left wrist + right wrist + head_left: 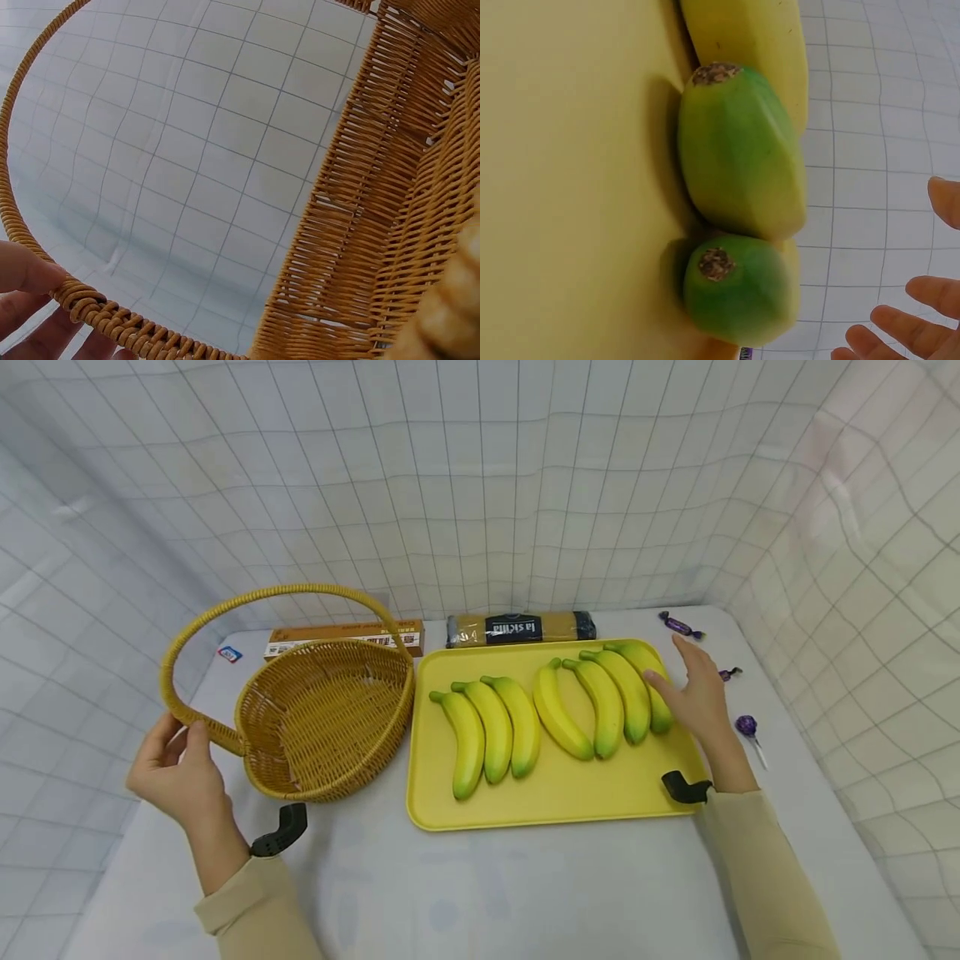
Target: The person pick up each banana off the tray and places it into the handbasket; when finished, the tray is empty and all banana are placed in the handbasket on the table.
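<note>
We see the yellow tray (555, 806) holding seven bananas (487, 731), the rightmost (651, 681) partly hidden behind our right hand (697, 693), fingers spread, gripping nothing. Left of the tray, the wicker basket (322, 727) tilts; our left hand (180, 772) pinches its handle (197, 721).

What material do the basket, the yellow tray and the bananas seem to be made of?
Basket: woven wicker or rattan, or a plastic imitation; tan strands interlace and wrap the handle, with a slight sheen.
Tray: probably plastic or melamine; even yellow, smooth matte surface, rounded rim.
Bananas: possibly artificial; the right wrist view shows faceted, waxy, very uniform green ends, though real fruit cannot be excluded.
</note>
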A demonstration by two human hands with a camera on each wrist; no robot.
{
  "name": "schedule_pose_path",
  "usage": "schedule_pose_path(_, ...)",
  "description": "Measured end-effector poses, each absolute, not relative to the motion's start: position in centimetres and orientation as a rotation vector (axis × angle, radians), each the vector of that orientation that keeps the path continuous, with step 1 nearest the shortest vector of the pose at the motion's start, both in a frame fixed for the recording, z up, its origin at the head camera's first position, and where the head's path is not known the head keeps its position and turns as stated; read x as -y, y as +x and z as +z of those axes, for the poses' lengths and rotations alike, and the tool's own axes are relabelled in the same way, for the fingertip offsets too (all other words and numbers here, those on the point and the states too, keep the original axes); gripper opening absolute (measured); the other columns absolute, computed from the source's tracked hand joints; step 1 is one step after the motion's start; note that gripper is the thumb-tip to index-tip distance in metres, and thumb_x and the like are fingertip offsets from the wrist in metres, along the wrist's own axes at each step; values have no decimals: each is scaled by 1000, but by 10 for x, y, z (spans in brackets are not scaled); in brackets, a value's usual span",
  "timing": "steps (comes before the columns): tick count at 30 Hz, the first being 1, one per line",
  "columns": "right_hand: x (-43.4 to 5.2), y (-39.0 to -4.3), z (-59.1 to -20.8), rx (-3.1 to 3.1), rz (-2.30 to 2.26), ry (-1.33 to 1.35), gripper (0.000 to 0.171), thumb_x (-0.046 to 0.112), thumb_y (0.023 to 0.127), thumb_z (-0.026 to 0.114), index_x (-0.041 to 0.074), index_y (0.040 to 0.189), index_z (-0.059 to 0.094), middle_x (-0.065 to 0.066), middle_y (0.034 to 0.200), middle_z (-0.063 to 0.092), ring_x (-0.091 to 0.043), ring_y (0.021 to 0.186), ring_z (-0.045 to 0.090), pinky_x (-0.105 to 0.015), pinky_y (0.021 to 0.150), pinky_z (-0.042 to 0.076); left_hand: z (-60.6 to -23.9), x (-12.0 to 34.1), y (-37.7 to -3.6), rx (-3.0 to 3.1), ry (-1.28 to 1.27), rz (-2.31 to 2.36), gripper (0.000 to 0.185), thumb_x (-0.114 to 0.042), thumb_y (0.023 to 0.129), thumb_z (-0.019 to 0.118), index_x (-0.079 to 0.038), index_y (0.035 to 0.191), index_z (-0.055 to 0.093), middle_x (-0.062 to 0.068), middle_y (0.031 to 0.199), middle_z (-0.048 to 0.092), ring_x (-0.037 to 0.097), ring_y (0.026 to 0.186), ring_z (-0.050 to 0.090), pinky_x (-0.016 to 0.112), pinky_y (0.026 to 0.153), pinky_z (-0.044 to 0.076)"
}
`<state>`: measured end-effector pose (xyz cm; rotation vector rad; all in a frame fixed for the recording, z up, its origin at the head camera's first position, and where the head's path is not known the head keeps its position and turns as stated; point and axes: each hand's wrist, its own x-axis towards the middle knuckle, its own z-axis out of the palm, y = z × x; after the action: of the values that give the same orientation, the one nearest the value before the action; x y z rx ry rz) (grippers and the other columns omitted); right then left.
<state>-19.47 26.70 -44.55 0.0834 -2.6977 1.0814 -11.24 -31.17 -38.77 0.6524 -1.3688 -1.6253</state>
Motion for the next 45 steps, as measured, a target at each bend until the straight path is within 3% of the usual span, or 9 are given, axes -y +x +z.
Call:
schedule_pose_path(5, -266, -203, -450, 2735, 1096, 81, 76, 33, 96, 62, 3, 154, 24, -28, 153, 30, -50, 133, 37, -64, 102, 37, -386, 314, -113, 1371, 648, -1619, 27, 7, 84, 64, -4, 105, 76, 0, 96, 68, 10, 83, 60, 13, 67, 51)
schedule_pose_path(28, -268, -219, -471, 2896, 1206, -31, 77, 42, 99, 52, -2, 154, 19, -34, 147, 31, -51, 129, 39, -62, 104, 37, -392, 313, -109, 1299, 659, -1631, 24, 6, 84, 66, -2, 105, 76, 2, 94, 66, 13, 86, 60, 14, 69, 52)
schedule_pose_path(45, -275, -226, -482, 2895, 1037, -14, 58, 22, 100, 53, -15, 142, 36, -41, 130, 42, -52, 119, 42, -61, 103, 33, -393, 309, -121, 1341, 634, -1618, 23, 4, 85, 66, -5, 104, 77, 1, 94, 68, 12, 86, 60, 19, 72, 50)
